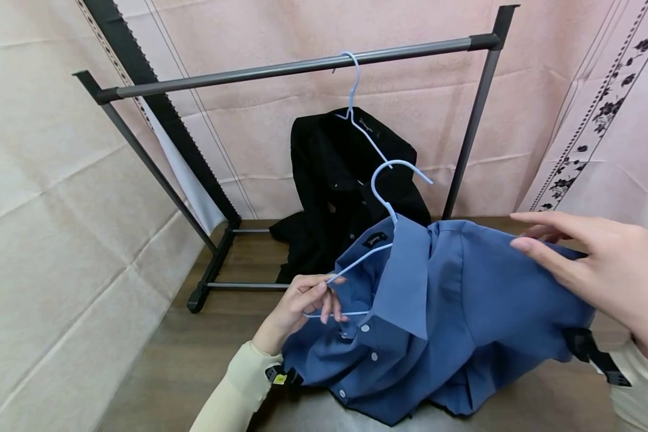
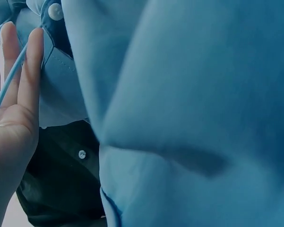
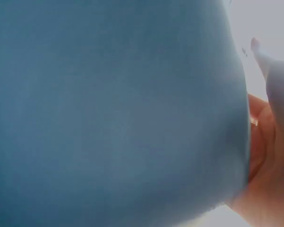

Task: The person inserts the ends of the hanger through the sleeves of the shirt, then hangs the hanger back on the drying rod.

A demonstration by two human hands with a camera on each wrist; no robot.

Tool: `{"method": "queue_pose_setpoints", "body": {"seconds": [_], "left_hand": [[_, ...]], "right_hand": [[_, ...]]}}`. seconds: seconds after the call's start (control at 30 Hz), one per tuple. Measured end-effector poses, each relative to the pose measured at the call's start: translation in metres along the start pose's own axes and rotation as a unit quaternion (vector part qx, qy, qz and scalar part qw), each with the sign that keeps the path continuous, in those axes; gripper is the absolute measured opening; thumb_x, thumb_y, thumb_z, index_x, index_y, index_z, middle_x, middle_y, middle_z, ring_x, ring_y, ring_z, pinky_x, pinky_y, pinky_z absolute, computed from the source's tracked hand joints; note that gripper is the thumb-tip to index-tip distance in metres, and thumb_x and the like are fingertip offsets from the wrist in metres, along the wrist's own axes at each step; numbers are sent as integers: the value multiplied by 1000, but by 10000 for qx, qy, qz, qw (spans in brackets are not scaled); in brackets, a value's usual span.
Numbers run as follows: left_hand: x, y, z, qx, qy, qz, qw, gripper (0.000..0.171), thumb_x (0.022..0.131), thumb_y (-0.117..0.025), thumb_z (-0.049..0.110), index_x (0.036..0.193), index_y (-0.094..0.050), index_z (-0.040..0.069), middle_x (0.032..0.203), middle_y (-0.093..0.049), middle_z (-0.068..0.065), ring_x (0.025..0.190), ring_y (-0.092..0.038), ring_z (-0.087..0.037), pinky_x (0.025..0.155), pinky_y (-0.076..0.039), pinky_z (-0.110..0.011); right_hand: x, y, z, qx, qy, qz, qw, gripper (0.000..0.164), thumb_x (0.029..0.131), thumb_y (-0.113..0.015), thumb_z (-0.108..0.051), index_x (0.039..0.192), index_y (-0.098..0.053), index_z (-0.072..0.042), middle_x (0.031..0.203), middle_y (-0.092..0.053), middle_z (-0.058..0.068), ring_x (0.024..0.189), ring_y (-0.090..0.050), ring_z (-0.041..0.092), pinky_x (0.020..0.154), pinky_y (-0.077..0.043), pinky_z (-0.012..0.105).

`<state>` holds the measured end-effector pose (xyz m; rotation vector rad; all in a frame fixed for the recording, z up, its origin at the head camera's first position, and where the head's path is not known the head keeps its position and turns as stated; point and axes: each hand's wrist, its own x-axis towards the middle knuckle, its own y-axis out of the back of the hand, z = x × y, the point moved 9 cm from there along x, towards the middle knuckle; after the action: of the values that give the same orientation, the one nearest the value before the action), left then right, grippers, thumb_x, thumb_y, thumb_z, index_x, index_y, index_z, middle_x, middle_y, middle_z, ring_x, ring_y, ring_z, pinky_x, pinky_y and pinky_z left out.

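A blue button-up shirt (image 1: pixel 497 288) hangs from a light-blue hanger (image 1: pixel 398 162), whose hook sticks up past the collar. One shoulder of the shirt lies over the hanger's right arm. On the other side, the hanger's bare left end shows in the open neck. My left hand (image 1: pixel 302 303) grips that end, with thumb and fingers around the thin bars; the left wrist view shows two fingers along a bar (image 2: pixel 9 80). Beside the sleeve at the right, my right hand (image 1: pixel 610 258) is spread, thumb and fingers apart. Blue cloth (image 3: pixel 118 109) fills most of the right wrist view.
A dark metal garment rack (image 1: pixel 281 73) stands behind. On its rail hangs a black shirt (image 1: pixel 310 156) on another light-blue hanger (image 1: pixel 354 84), its lower part behind the blue shirt. Below is a brown wooden tabletop (image 1: pixel 167 360), with pale curtains (image 1: pixel 237 138) around it.
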<state>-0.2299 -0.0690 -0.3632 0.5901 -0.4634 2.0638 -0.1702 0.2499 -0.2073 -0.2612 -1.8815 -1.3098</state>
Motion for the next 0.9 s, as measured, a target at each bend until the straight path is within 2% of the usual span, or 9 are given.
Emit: {"method": "queue_pose_setpoints", "body": {"seconds": [0.07, 0.13, 0.2, 0.27, 0.37, 0.47, 0.63, 0.73, 0.9], "left_hand": [[-1, 3, 3, -29, -21, 64, 10000, 35, 111, -41, 20, 138, -63, 14, 67, -55, -10, 80, -70, -13, 83, -58, -43], [-2, 5, 5, -59, -53, 110, 9999, 35, 111, -41, 20, 138, -62, 12, 68, -56, -9, 80, -69, -14, 83, -58, -44], [-3, 7, 6, -23, -53, 145, 9999, 35, 110, -42, 20, 138, -63, 12, 68, -56, -9, 79, -69, -15, 82, -58, -44], [-3, 7, 7, 93, -42, 135, 9999, 35, 111, -41, 19, 138, -63, 13, 67, -56, -10, 78, -69, -14, 82, -58, -44], [-2, 6, 6, 303, 11, 97, 9995, 35, 111, -41, 20, 138, -63, 16, 65, -54, -13, 78, -70, -13, 83, -58, -44], [-1, 5, 6, 459, 49, 115, 9989, 35, 111, -42, 21, 138, -63, 17, 64, -53, -15, 76, -70, -13, 82, -58, -45], [0, 3, 6, 710, 209, 165, 9971, 34, 110, -43, 20, 138, -62, 16, 63, -53, -17, 75, -69, -13, 82, -58, -47], [2, -1, 5, 1029, 312, 149, 9941, 34, 110, -43, 20, 139, -62, 19, 63, -55, -18, 74, -70, -14, 81, -58, -48], [5, -5, 5, 1366, 349, 153, 9899, 35, 110, -43, 17, 138, -62, 22, 62, -57, -19, 72, -70, -19, 79, -58, -51]], "right_hand": [[-5, 1, 9, 199, 26, -16, 9998, 33, 85, -81, -24, 116, -76, -15, 90, -75, 7, 89, -40, -28, 80, -36, 5], [-10, -1, 14, 454, 189, -23, 9988, 24, 87, -79, -18, 111, -78, -12, 90, -75, 7, 88, -44, -28, 85, -33, 1], [-13, -3, 19, 801, 351, 21, 9962, 17, 93, -75, -21, 105, -79, -10, 90, -75, 0, 85, -50, -24, 84, -35, 2], [-14, -4, 20, 1122, 593, 159, 9918, 25, 98, -69, -29, 98, -79, -6, 85, -72, -7, 79, -54, -19, 81, -38, 4], [-16, -6, 22, 1462, 770, 303, 9858, 44, 102, -58, -42, 96, -78, -4, 91, -68, -21, 82, -55, -19, 82, -38, 4], [-15, -9, 19, 1467, 818, 265, 9854, 37, 102, -59, -37, 97, -78, -5, 97, -65, -29, 84, -55, -19, 83, -39, 4], [-7, -16, 17, 1275, 586, 47, 9901, 13, 99, -66, -16, 102, -78, -10, 104, -57, -40, 89, -53, -21, 84, -37, 3], [-3, -22, 13, 1301, 532, -52, 9901, 13, 96, -68, -8, 105, -78, -11, 106, -57, -40, 94, -52, -21, 87, -35, 3], [1, -29, 1, 1437, 578, -81, 9879, 18, 97, -67, -6, 110, -77, -12, 109, -57, -39, 101, -52, -21, 90, -36, 4]]}}
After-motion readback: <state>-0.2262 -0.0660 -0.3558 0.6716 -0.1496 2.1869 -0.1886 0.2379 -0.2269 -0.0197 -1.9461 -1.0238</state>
